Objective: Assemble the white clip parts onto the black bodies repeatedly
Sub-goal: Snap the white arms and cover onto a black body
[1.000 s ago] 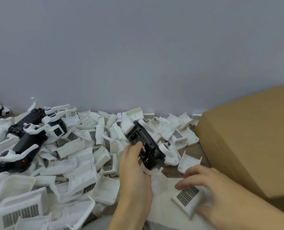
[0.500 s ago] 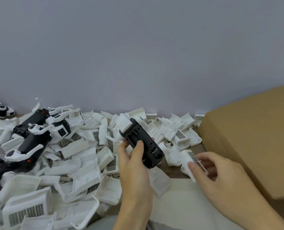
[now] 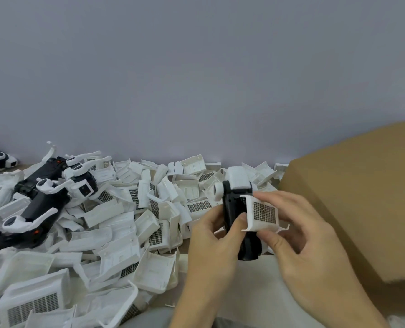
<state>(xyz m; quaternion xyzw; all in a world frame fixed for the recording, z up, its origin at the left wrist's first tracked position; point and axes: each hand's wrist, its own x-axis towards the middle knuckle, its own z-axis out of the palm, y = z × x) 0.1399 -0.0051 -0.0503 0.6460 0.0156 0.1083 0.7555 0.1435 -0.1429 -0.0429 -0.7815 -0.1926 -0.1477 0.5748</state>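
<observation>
My left hand (image 3: 217,242) grips a black body (image 3: 233,209), held nearly upright at centre right, with a white cap on its top end. My right hand (image 3: 308,247) pinches a white clip part (image 3: 263,213) with a dark grid face and holds it against the right side of the black body. My fingers hide the lower part of the body and the clip's back edge.
A large heap of loose white clip parts (image 3: 126,223) covers the table to the left and behind the hands. Several black bodies with white arms (image 3: 43,197) lie at the far left. A brown cardboard box (image 3: 357,197) stands at the right. The grey wall is close behind.
My right hand lifted the white clip part from the table up to the black body. My left hand turned the body from slanted to nearly upright and moved it right.
</observation>
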